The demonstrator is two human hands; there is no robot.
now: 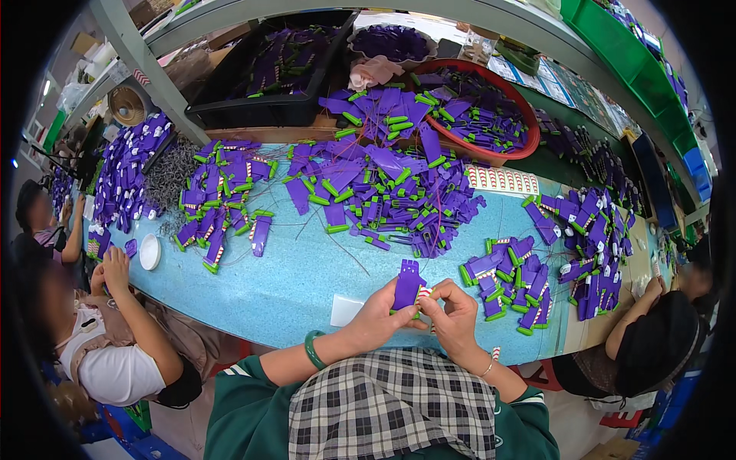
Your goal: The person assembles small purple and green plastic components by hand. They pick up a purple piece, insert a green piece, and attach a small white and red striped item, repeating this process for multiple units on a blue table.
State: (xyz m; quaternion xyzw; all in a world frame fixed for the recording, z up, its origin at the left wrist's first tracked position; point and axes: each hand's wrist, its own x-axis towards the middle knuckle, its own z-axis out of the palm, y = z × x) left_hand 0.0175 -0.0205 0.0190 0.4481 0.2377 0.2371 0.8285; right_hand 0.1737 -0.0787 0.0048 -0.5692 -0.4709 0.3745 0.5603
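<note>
My left hand [376, 318] is closed round the lower part of a flat purple plastic piece [408, 282] with a green end, held upright in front of my apron. With thumb and fingers pinched, my right hand [458, 316] grips a small red-and-white striped sticker [425, 292] against the piece's right edge. Just right of my hands lies a pile of purple-and-green pieces [512, 277], many bearing striped edges. Beyond them spreads a larger heap of purple parts [383, 184] with green ends and thin dark wires.
A sheet of striped stickers [502, 181] lies on the blue tabletop [295, 299]. Behind it stand a red basin [529, 115] and a black bin [253, 113], both holding purple parts. A small white card [346, 310] is beside my left wrist. Other people sit left and right.
</note>
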